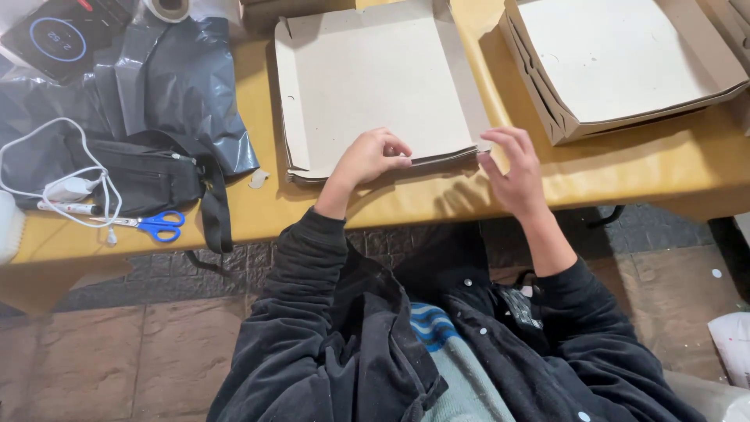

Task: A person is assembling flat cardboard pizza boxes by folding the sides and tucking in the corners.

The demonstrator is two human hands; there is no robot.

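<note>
Pinching the near edge of the flat box point(375, 86), the left hand point(373, 156) has its fingers pressed together on the cardboard, while the right hand point(512, 172) sits at the box's near right corner with fingers spread and lightly curled, tips touching the edge. The box lies open on the tabletop point(258, 211); right of it stands a folded box point(617, 59), and left of it lie a grey bag point(172, 86), a black pouch point(144, 176) and blue scissors point(156, 225).
</note>
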